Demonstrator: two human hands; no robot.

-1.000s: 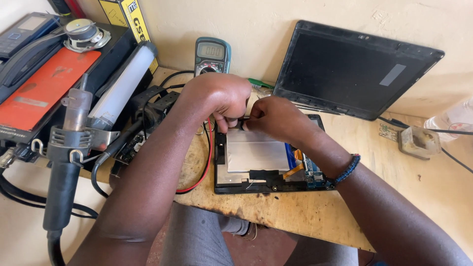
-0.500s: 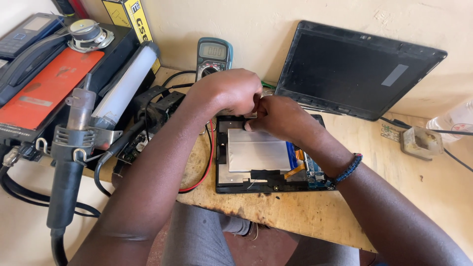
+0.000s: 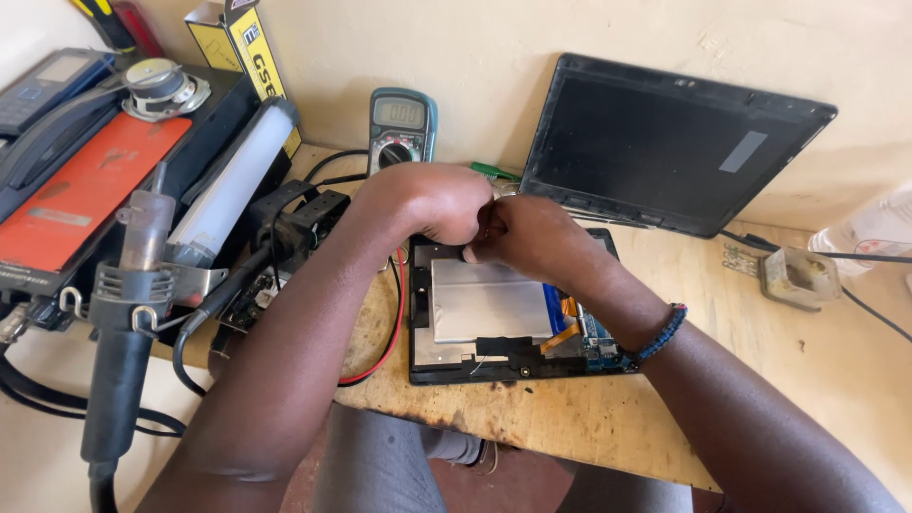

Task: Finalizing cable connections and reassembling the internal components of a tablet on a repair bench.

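An opened tablet lies face down on the wooden workbench, showing its silver battery, blue circuit board and orange ribbon. My left hand and my right hand meet in closed fists over the tablet's far left corner, fingertips pressed together on something small that is hidden between them. A beaded band circles my right wrist.
A detached dark screen panel leans on the wall behind. A multimeter with a red lead stands at the back. A hot-air handle in its holder, a white tube lamp and a black box with an orange top are to the left.
Both hands have stayed clasped over the tablet's far corner, shifting slightly. The view has tilted a little.
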